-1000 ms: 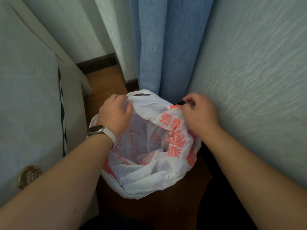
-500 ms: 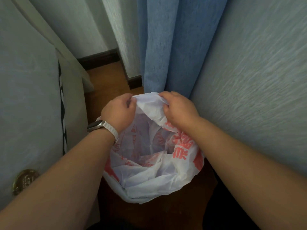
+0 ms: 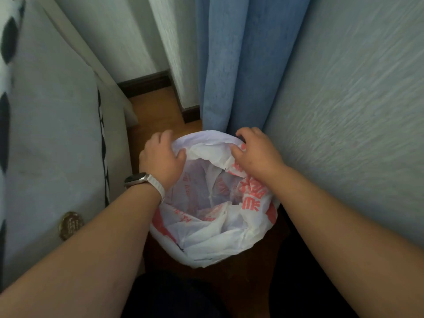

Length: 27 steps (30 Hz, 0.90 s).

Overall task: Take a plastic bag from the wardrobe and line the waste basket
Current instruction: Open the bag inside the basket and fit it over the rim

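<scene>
A white plastic bag (image 3: 213,235) with red print lies open over the waste basket, whose body is hidden under it. The bag's edge is folded outward around the rim on the near and right sides. My left hand (image 3: 161,157), with a watch on the wrist, grips the bag's far left edge. My right hand (image 3: 254,150) pinches the bag's far right edge, close to the curtain. The stretch of bag between both hands is pulled taut across the far rim.
A blue curtain (image 3: 231,65) hangs just behind the basket. A pale textured wall (image 3: 355,111) stands close on the right. A light upholstered seat (image 3: 57,145) with a round brass fitting (image 3: 70,224) crowds the left. Brown wooden floor (image 3: 156,111) runs between them.
My right hand went from the basket's right side to the bag's far edge, then apart from my left hand, spreading that edge over the far rim. My left hand shifted slightly left.
</scene>
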{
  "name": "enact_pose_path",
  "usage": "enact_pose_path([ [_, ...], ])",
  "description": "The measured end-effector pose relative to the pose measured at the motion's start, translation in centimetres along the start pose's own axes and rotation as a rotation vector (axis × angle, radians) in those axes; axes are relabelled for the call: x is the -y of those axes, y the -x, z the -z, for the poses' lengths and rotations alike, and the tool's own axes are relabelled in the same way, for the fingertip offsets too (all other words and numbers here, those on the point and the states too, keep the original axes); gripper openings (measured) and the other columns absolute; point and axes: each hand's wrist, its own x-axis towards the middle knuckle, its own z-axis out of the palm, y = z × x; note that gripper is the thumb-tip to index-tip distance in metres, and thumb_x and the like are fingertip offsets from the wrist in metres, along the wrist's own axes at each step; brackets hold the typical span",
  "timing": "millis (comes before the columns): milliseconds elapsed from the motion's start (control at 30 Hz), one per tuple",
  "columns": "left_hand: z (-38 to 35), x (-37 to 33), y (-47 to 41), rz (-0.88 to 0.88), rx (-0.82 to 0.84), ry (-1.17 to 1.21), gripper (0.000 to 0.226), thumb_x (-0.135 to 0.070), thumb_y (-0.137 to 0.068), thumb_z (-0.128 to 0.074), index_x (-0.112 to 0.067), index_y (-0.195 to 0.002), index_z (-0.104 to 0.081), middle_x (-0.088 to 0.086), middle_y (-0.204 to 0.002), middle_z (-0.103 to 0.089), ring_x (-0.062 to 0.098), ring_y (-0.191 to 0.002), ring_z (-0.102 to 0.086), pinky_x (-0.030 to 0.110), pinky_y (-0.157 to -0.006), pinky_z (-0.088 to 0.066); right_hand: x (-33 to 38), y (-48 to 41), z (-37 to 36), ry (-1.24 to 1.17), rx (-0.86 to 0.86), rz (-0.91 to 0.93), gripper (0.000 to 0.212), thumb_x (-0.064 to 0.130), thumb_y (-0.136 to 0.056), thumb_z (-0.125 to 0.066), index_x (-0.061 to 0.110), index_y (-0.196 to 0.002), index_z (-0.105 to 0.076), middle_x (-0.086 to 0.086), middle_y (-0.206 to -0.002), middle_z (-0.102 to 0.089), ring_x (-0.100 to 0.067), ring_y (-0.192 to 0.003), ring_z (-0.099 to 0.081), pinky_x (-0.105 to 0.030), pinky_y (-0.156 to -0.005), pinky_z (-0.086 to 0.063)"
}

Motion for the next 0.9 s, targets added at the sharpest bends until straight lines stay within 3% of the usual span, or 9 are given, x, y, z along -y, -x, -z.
enact_pose_path([
  [67,0.6,-1.4,1.8,-0.057,-0.067,0.068,0.053,-0.035,-0.09,-0.058,-0.018,-0.138,-0.044,0.009,-0.142,-0.046,0.029,-0.128,-0.044,0.046,-0.102,-0.04,-0.3,2.4,0.3,-0.047,-0.078,0.027,0.035,0.031,-0.086,-0.058,0.017,-0.119,-0.056,-0.007,-0.118,-0.054,-0.027,-0.106,-0.054,-0.041,-0.09,-0.047],
  [133,0.8,-2.9,3.9,-0.171,-0.022,0.134,0.046,-0.036,-0.091,-0.058,-0.02,-0.134,-0.05,0.006,-0.138,-0.05,0.025,-0.124,-0.049,0.042,-0.101,-0.043,-1.0,4.8,0.4,-0.067,-0.115,0.043,0.04,0.031,-0.084,-0.06,0.02,-0.122,-0.055,-0.006,-0.122,-0.051,-0.027,-0.11,-0.053,-0.041,-0.095,-0.046],
  [267,1.4,-5.1,7.5,-0.375,0.4,0.147,0.033,-0.05,-0.092,-0.054,-0.025,-0.112,-0.063,-0.006,-0.102,-0.066,0.012,-0.089,-0.061,0.04,-0.081,-0.054,-2.0,5.9,1.4,-0.073,-0.027,-0.065,0.048,0.025,-0.082,-0.061,0.021,-0.128,-0.049,-0.009,-0.126,-0.045,-0.029,-0.111,-0.052,-0.037,-0.093,-0.045],
  [333,1.6,-5.5,8.9,-0.447,0.478,0.092,0.037,-0.058,-0.09,-0.053,-0.027,-0.109,-0.065,-0.01,-0.096,-0.066,0.008,-0.082,-0.06,0.036,-0.077,-0.054,-2.0,6.0,1.3,-0.053,0.02,-0.08,0.05,0.024,-0.084,-0.059,0.022,-0.132,-0.046,-0.011,-0.124,-0.046,-0.031,-0.107,-0.054,-0.036,-0.087,-0.045],
  [467,1.5,-5.1,11.0,-0.459,0.588,0.045,0.048,-0.062,-0.086,-0.057,-0.033,-0.124,-0.055,-0.015,-0.105,-0.055,0.004,-0.085,-0.052,0.026,-0.078,-0.047,-2.3,7.1,0.0,-0.151,0.062,-0.097,0.058,0.024,-0.089,-0.053,0.033,-0.142,-0.033,-0.009,-0.127,-0.049,-0.029,-0.108,-0.055,-0.036,-0.086,-0.046],
  [533,0.9,-5.3,11.8,-0.447,0.636,0.041,0.051,-0.06,-0.086,-0.058,-0.032,-0.128,-0.052,-0.014,-0.11,-0.054,0.006,-0.089,-0.052,0.026,-0.08,-0.046,-2.9,7.2,-0.2,-0.214,0.001,-0.1,0.055,0.018,-0.089,-0.05,0.032,-0.14,-0.036,-0.01,-0.126,-0.054,-0.03,-0.109,-0.057,-0.035,-0.089,-0.047],
  [633,-0.2,-5.6,12.0,-0.437,0.72,0.011,0.049,-0.055,-0.087,-0.062,-0.029,-0.127,-0.055,-0.007,-0.12,-0.058,0.015,-0.101,-0.055,0.034,-0.089,-0.048,-3.8,7.3,-0.2,-0.301,-0.113,-0.206,0.048,0.009,-0.09,-0.05,0.024,-0.136,-0.045,-0.009,-0.125,-0.06,-0.028,-0.111,-0.057,-0.022,-0.082,-0.038],
  [733,-0.7,-5.5,11.7,-0.524,0.686,-0.132,0.036,-0.049,-0.087,-0.059,-0.026,-0.114,-0.063,-0.002,-0.108,-0.065,0.022,-0.093,-0.06,0.04,-0.083,-0.051,-4.3,7.6,-0.2,-0.373,-0.192,-0.281,0.049,0.003,-0.088,-0.049,0.02,-0.134,-0.048,-0.008,-0.123,-0.062,-0.025,-0.111,-0.059,-0.016,-0.079,-0.035],
  [900,-0.4,-5.7,11.8,-0.508,0.575,-0.207,0.023,-0.038,-0.086,-0.056,-0.027,-0.105,-0.062,0.001,-0.097,-0.067,0.025,-0.084,-0.061,0.038,-0.073,-0.053,-4.4,7.5,0.3,-0.478,-0.237,-0.342,0.045,0.006,-0.087,-0.052,0.02,-0.129,-0.049,-0.006,-0.117,-0.064,-0.024,-0.106,-0.061,-0.026,-0.084,-0.046],
])
